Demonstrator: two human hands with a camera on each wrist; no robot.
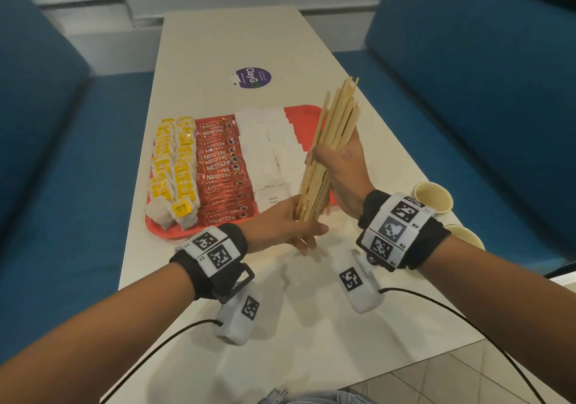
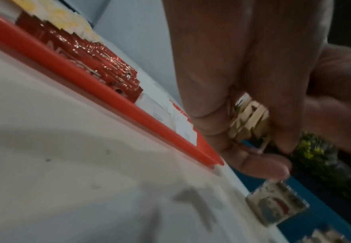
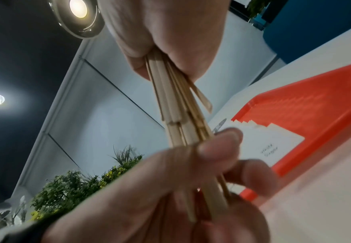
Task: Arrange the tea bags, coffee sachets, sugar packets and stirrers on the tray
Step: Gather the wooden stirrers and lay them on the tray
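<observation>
A red tray [image 1: 304, 115] lies on the white table. From left to right it holds rows of yellow tea bags [image 1: 173, 166], red coffee sachets [image 1: 221, 166] and white sugar packets [image 1: 265, 151]; its right end is bare. Above that bare end a bundle of wooden stirrers [image 1: 330, 142] stands tilted, tops leaning away. My right hand [image 1: 339, 160] grips the bundle at its middle. My left hand [image 1: 290, 223] holds its lower ends, thumb and fingers curled round them [image 3: 170, 180]. The left wrist view shows the stirrer ends [image 2: 248, 121] between my fingers, beside the tray rim [image 2: 108, 102].
Two paper cups [image 1: 433, 198] [image 1: 466, 237] stand at the table's right edge, close to my right wrist. A purple sticker [image 1: 253, 77] lies beyond the tray. Blue benches [image 1: 46, 185] flank the table on both sides. Bare table [image 1: 311, 325] stretches in front of the tray.
</observation>
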